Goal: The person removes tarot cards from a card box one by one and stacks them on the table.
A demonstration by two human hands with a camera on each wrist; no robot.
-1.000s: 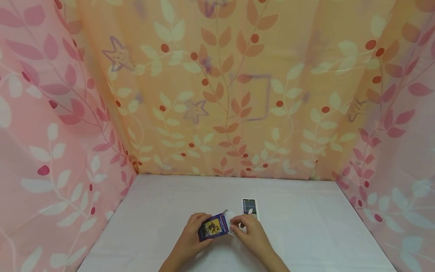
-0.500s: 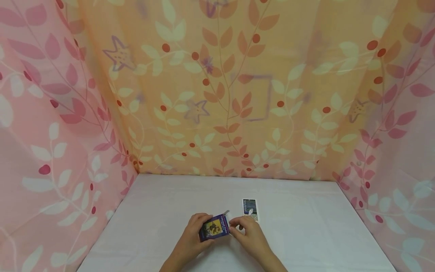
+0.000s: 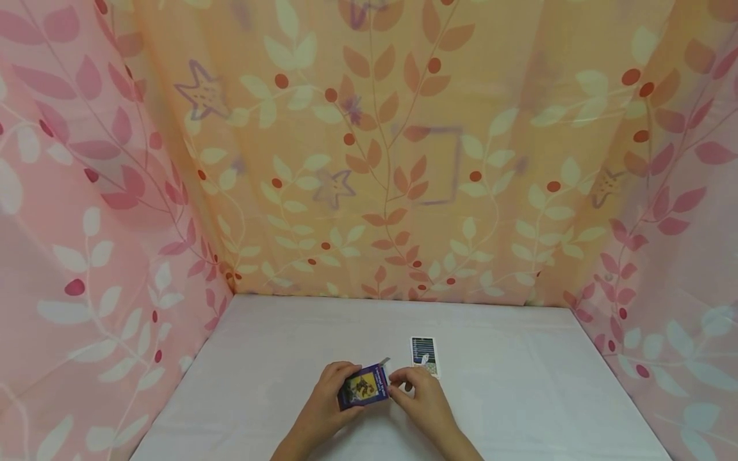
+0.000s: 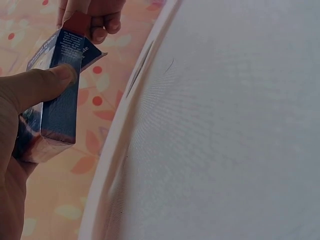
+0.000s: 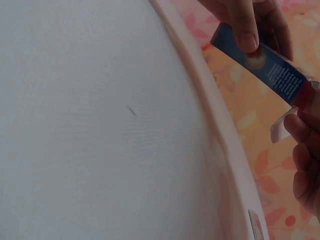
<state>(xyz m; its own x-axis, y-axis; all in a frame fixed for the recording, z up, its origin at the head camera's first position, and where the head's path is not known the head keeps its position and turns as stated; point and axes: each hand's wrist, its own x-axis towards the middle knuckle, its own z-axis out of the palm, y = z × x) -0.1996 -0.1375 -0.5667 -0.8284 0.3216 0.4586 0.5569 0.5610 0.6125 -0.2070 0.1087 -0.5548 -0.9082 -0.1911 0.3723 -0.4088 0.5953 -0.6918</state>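
Observation:
A dark blue and purple card box [image 3: 364, 387] with a yellow picture on its front is held at a tilt above the table. My left hand [image 3: 324, 397] grips its left end, the thumb [image 4: 47, 85] along one narrow side. At the right end, my right hand [image 3: 423, 397] has thumb and forefinger at the box's mouth, pinching its edge. A flap [image 4: 93, 56] stands out from that end in the left wrist view. A pale flap [image 5: 281, 128] shows beside the right fingers in the right wrist view. What lies inside the box is hidden.
A card with a dark, striped picture [image 3: 423, 351] lies face up on the white-covered table [image 3: 288, 339], just beyond my right hand. Its thin edge [image 5: 255, 224] shows in the right wrist view. Patterned curtains [image 3: 369, 192] enclose the back and both sides.
One second ago a pale flap showed at the box's right end. My right fingers have moved slightly left against the box, and the pale part is mostly hidden now. The left hand keeps its grip.

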